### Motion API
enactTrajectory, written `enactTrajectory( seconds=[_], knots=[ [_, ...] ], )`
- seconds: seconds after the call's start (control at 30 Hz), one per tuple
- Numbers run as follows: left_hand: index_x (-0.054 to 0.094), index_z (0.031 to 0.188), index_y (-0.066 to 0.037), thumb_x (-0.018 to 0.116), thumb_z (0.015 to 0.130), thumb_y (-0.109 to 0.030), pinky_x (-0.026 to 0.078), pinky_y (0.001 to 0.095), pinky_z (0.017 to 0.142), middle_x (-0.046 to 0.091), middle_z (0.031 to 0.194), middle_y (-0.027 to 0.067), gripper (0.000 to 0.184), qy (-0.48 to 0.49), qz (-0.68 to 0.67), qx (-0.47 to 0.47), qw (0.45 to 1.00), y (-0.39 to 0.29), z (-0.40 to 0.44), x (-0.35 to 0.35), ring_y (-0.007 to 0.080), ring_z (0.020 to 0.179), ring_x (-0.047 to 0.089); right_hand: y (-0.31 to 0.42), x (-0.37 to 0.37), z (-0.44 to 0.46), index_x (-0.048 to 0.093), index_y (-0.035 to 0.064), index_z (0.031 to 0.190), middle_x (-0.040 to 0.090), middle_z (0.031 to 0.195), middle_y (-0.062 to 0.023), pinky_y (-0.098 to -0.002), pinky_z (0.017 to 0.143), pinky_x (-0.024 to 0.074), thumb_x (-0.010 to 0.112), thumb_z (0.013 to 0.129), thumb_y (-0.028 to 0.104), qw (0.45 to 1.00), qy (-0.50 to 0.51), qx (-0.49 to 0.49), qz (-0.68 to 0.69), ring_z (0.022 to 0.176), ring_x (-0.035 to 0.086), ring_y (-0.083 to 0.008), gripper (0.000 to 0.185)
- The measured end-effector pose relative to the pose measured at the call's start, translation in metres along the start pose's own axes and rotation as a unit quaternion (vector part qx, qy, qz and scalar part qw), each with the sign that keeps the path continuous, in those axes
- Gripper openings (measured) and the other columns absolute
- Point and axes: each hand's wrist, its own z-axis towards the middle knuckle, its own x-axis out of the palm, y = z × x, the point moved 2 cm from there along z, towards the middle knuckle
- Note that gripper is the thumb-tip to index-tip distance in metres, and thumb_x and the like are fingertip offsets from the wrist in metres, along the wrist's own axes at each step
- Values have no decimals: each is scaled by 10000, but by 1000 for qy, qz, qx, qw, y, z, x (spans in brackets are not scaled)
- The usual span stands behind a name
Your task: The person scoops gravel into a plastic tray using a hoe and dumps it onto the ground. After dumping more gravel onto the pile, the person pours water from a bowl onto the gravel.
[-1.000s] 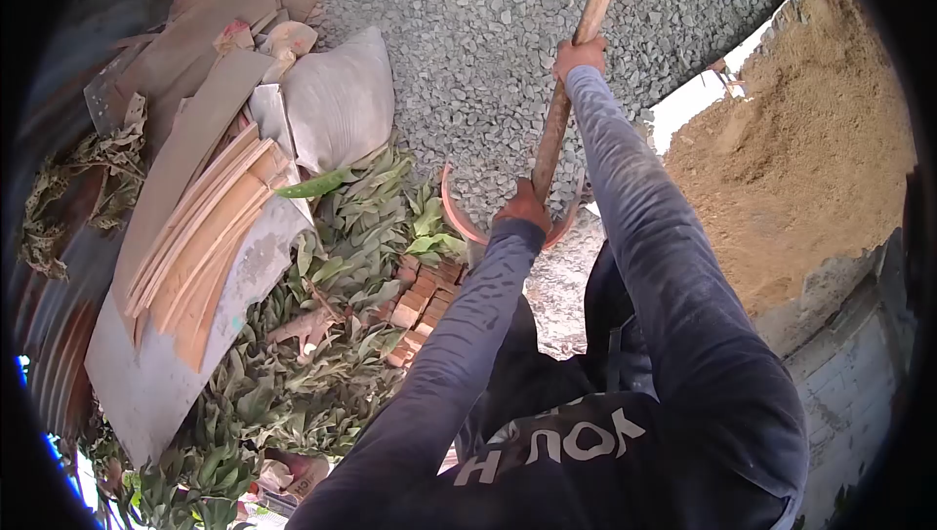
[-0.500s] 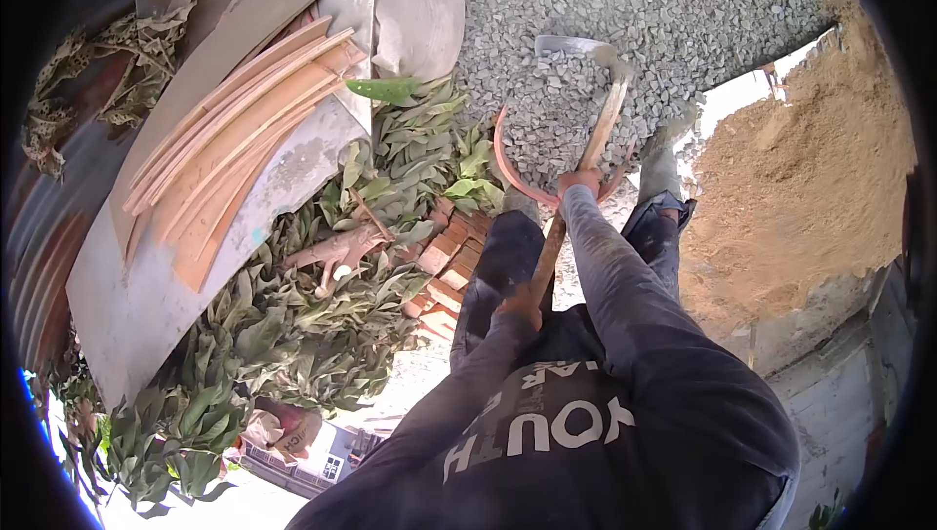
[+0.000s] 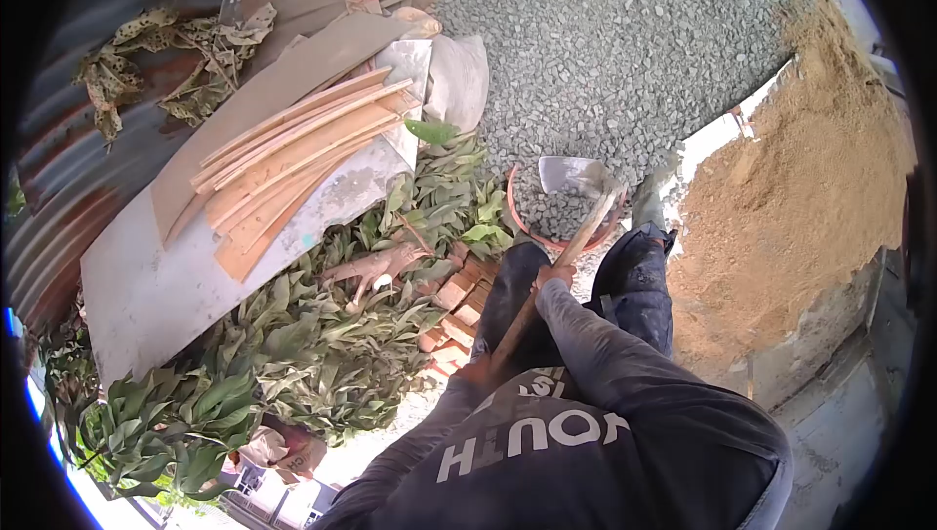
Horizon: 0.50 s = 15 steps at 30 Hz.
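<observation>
My right hand (image 3: 554, 276) is wrapped round the wooden handle of a hoe (image 3: 586, 227), partway along it. Lower on the same handle, close to my body, my left hand (image 3: 476, 370) is closed around its end. The hoe's broad metal blade (image 3: 568, 176) is over the far side of an orange-rimmed round pan (image 3: 512, 200) that stands between my feet. Grey gravel (image 3: 543, 219) lies in the pan. Whether the blade touches that gravel, I cannot tell.
A large gravel heap (image 3: 625, 52) spreads ahead, with a sand pile (image 3: 800, 208) on the right. Leafy branches (image 3: 332, 354), bricks (image 3: 454, 325) and wood strips (image 3: 303, 154) on a board (image 3: 146, 296) lie to the left. A pale sack (image 3: 457, 86) leans beside the heap.
The hoe blade has come back from the gravel heap toward me and is now over the pan. Both hands have moved down and left with the handle. More gravel shows in the pan.
</observation>
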Motion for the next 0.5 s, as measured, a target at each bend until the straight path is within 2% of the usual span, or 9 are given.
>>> enactTrajectory(
  seconds=[0.07,0.1,0.17,0.27,0.33,0.4,0.43,0.47,0.5],
  knots=[
    [443,1189,-74,590,769,-376,457,524,838,599,1028,293,539,-65,29,-5,997,-30,-4,-27,444,967,588,33,-8,14,325,9,1194,581,806,-162,-363,430,535,633,823,148,998,17,-50,42,498,584,-231,501],
    [442,1197,-73,594,766,-374,459,521,837,604,1013,291,547,-98,46,-4,994,-49,-8,-42,443,964,589,62,-18,18,358,22,1197,597,840,-166,-374,489,544,635,823,193,994,54,-94,-11,553,602,-243,496],
    [497,1053,-32,627,767,-388,480,489,799,626,941,259,475,-216,69,75,971,-97,-16,-90,421,900,610,127,-58,22,425,46,1205,628,909,-174,-395,607,560,638,822,284,971,107,-186,-106,661,639,-268,499],
    [548,1061,15,650,747,-434,479,464,817,627,969,256,557,-279,121,143,942,-153,2,-167,410,933,605,206,-170,14,522,107,1165,649,999,-171,-390,814,507,610,813,405,888,-54,-398,-226,869,642,-288,469],
    [610,989,20,663,713,-498,473,450,832,630,976,253,589,-328,174,200,907,-176,34,-225,412,951,597,226,-272,-6,543,140,1139,655,1007,-176,-382,904,446,612,794,441,899,-89,-402,-151,989,607,-320,464],
    [648,875,17,654,707,-581,494,412,750,658,878,203,622,-304,281,136,900,-217,39,-311,344,818,642,226,-352,21,541,117,1119,671,939,-162,-375,840,482,617,803,390,889,-174,-403,-129,918,634,-317,425],
    [652,860,15,638,712,-610,489,392,700,655,816,170,642,-242,292,109,919,-234,10,-335,297,745,634,206,-388,43,551,99,1076,668,801,-143,-371,689,521,604,820,332,877,-230,-409,-101,729,654,-281,350],
    [655,845,13,621,718,-638,485,371,650,652,754,137,665,-178,304,78,933,-253,-21,-355,251,672,627,181,-425,66,567,76,988,622,673,-104,-356,529,502,594,828,282,899,-209,-386,-7,553,605,-226,261],
    [664,847,-19,596,727,-666,452,347,573,615,652,83,662,-181,316,36,931,-245,-3,-378,189,557,563,138,-464,77,568,70,954,602,652,-90,-351,494,485,590,828,253,901,-229,-369,28,528,582,-201,224]
  ],
)
